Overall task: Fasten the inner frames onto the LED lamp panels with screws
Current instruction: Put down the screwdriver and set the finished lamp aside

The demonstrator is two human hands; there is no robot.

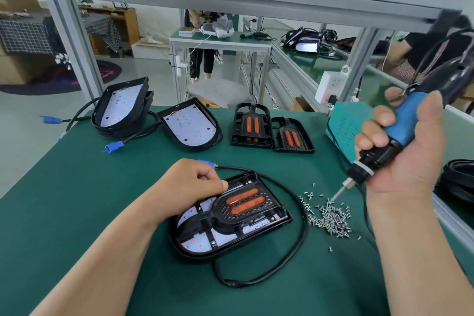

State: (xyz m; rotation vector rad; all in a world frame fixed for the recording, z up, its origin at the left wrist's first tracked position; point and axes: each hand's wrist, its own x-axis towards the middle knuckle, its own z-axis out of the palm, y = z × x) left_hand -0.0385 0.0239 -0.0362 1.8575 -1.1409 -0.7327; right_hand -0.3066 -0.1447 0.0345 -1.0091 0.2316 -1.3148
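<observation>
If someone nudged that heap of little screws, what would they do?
The screws would probably scatter: they lie loose on the green mat, with strays already apart. They are tiny, so likely light and fiddly to pinch. Their round heads may let them roll in small arcs.

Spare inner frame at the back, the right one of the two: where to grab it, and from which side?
The frame lies flat with its left edge against the other frame, so only its right and near edges look free. Likely best: pinch the right rim from the front-right, keeping off the orange strips.
</observation>
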